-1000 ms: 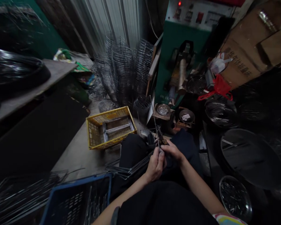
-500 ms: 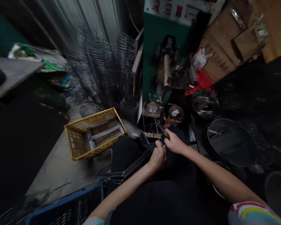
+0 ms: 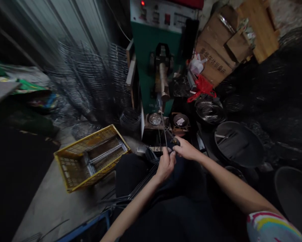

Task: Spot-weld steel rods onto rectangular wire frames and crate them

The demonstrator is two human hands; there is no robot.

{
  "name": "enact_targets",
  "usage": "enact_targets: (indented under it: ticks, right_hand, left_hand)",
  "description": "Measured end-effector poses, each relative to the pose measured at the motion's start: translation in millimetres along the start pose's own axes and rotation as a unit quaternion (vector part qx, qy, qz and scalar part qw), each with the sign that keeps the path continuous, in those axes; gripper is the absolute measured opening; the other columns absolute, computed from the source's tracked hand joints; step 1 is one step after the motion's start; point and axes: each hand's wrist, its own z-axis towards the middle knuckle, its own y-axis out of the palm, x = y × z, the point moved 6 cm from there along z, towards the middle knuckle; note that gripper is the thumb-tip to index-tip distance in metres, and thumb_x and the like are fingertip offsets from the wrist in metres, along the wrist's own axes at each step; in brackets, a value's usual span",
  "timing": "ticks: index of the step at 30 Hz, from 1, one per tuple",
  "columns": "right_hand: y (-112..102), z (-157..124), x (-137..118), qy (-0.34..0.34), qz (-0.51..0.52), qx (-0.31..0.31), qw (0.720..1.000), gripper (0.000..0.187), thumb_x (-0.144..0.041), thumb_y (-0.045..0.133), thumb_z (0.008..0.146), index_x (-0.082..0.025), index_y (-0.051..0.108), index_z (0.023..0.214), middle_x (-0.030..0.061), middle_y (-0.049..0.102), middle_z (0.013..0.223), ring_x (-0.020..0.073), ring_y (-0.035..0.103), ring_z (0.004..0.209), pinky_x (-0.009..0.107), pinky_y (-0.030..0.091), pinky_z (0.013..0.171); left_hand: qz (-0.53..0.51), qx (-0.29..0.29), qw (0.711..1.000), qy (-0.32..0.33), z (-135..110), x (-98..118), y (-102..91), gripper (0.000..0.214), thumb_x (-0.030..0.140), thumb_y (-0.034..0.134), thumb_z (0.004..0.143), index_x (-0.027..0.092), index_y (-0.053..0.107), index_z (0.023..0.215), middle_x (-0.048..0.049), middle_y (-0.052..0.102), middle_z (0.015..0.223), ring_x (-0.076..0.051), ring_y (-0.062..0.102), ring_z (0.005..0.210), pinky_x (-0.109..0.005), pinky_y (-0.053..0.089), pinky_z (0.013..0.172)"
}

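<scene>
My left hand (image 3: 165, 163) is closed, thumb and fingers pinched round the lower end of a thin bent metal wire piece (image 3: 163, 122) that points up toward the machine. Close beside it, my right hand (image 3: 187, 149) grips a dark-handled tool (image 3: 175, 141); its narrow end reaches up and left to the wire, and its exact kind is too dim to make out. Across my lap, under my left forearm, lies a bundle of bent dark wire frames (image 3: 143, 180). Just past the hands sit a dish of small shiny metal parts (image 3: 155, 118) and a dark bowl with a pale paper scrap (image 3: 180, 120).
Ahead stands a green machine (image 3: 146, 74) with a lit red lamp and a metal arm (image 3: 163, 82). A yellow crate (image 3: 72, 181) with wire pieces stands left, before stacked wire baskets (image 3: 90, 70). At right are a large dark basin (image 3: 238, 158) and a cardboard box (image 3: 213, 57).
The view has turned to the right, so the crate and machine appear further left. Both hands keep their holds; the wire's upper end now lies slightly right of the parts dish.
</scene>
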Motion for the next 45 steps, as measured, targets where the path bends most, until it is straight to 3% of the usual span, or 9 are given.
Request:
enact_targets:
  ticks: [6, 13, 21, 26, 30, 35, 37, 41, 45]
  right_hand:
    - [14.6, 5.8, -26.8, -0.056, 0.006, 0.019, 0.998, 0.031, -0.019, 0.053, 0.080, -0.020, 0.060, 0.110, 0.0050, 0.069, 0.099, 0.0210, 0.062, 0.091, 0.030, 0.044, 0.081]
    - [-17.8, 4.4, -27.0, -0.023, -0.146, -0.031, 0.989, 0.035, -0.024, 0.057, 0.082, -0.018, 0.063, 0.116, 0.0114, 0.069, 0.110, 0.0276, 0.063, 0.103, 0.034, 0.044, 0.087]
    - [-53.8, 17.1, -42.9, 0.095, -0.275, -0.194, 0.937, 0.006, -0.017, 0.059, 0.077, -0.017, 0.065, 0.079, 0.0052, 0.066, 0.059, 0.0206, 0.062, 0.054, 0.029, 0.042, 0.055]
    - [-58.8, 33.9, -64.4, 0.154, -0.294, -0.313, 0.890, 0.016, -0.017, 0.063, 0.076, -0.015, 0.062, 0.060, 0.0033, 0.058, 0.049, 0.0194, 0.060, 0.052, 0.031, 0.045, 0.056]
    - [-55.5, 60.2, -55.2, 0.200, -0.212, -0.305, 0.907, 0.019, -0.023, 0.075, 0.066, -0.014, 0.060, 0.060, 0.0018, 0.058, 0.053, 0.0180, 0.059, 0.047, 0.031, 0.047, 0.051]
    - [-54.7, 110.4, -46.4, 0.124, -0.110, -0.205, 0.965, 0.038, -0.038, 0.084, 0.056, -0.017, 0.053, 0.057, -0.0027, 0.054, 0.049, 0.0130, 0.054, 0.039, 0.029, 0.047, 0.050]
    - [-49.2, 114.1, -48.5, 0.146, -0.135, -0.237, 0.951, 0.037, -0.037, 0.084, 0.055, -0.016, 0.054, 0.057, -0.0024, 0.055, 0.049, 0.0139, 0.055, 0.039, 0.030, 0.047, 0.049]
    - [-36.7, 90.1, -63.3, 0.248, -0.237, -0.365, 0.865, 0.026, -0.028, 0.082, 0.056, -0.014, 0.063, 0.064, 0.0010, 0.058, 0.049, 0.0201, 0.059, 0.042, 0.034, 0.047, 0.049]
    - [-27.5, 83.9, -87.0, 0.145, -0.261, -0.322, 0.898, 0.019, -0.029, 0.076, 0.069, -0.013, 0.066, 0.074, 0.0016, 0.062, 0.053, 0.0168, 0.058, 0.042, 0.028, 0.044, 0.050]
  left_hand:
    - [-0.070, 0.049, 0.996, -0.029, -16.2, 0.2, -47.8, 0.018, 0.036, 0.033, 0.098, 0.021, 0.040, 0.090, 0.0062, 0.046, 0.057, -0.013, 0.045, 0.050, -0.024, 0.035, 0.054]
    - [-0.063, 0.036, 0.996, -0.043, -15.9, -5.5, -42.6, 0.020, 0.039, 0.034, 0.098, 0.022, 0.042, 0.091, 0.0064, 0.045, 0.057, -0.013, 0.045, 0.049, -0.023, 0.033, 0.054]
    - [-0.047, 0.031, 0.996, -0.065, -23.7, -11.3, -28.5, 0.022, 0.041, 0.035, 0.097, 0.023, 0.044, 0.089, 0.0060, 0.043, 0.057, -0.013, 0.045, 0.048, -0.022, 0.030, 0.051]
    - [-0.047, 0.045, 0.995, -0.071, -25.6, -17.4, -26.7, 0.024, 0.043, 0.035, 0.098, 0.022, 0.044, 0.089, 0.0059, 0.043, 0.057, -0.012, 0.043, 0.048, -0.022, 0.029, 0.050]
    - [-0.051, 0.044, 0.996, -0.065, -24.5, -19.6, -33.3, 0.026, 0.043, 0.035, 0.098, 0.022, 0.043, 0.085, 0.0063, 0.044, 0.057, -0.011, 0.042, 0.048, -0.022, 0.029, 0.050]
    - [-0.057, 0.038, 0.996, -0.064, -28.6, -20.8, -36.9, 0.026, 0.041, 0.036, 0.099, 0.022, 0.045, 0.085, 0.0063, 0.043, 0.058, -0.010, 0.041, 0.050, -0.022, 0.030, 0.051]
    - [-0.061, 0.041, 0.995, -0.067, -30.0, -21.6, -40.0, 0.027, 0.041, 0.037, 0.099, 0.021, 0.046, 0.084, 0.0059, 0.043, 0.059, -0.010, 0.041, 0.051, -0.021, 0.030, 0.052]
    - [-0.106, 0.040, 0.990, -0.079, -28.6, -23.4, -53.2, 0.031, 0.043, 0.038, 0.099, 0.019, 0.052, 0.085, 0.0050, 0.043, 0.058, -0.009, 0.040, 0.050, -0.021, 0.030, 0.050]
    - [-0.284, 0.049, 0.950, -0.116, -26.5, -25.9, -71.8, 0.034, 0.047, 0.041, 0.096, 0.017, 0.053, 0.086, 0.0081, 0.034, 0.050, -0.007, 0.025, 0.041, -0.018, 0.022, 0.041]
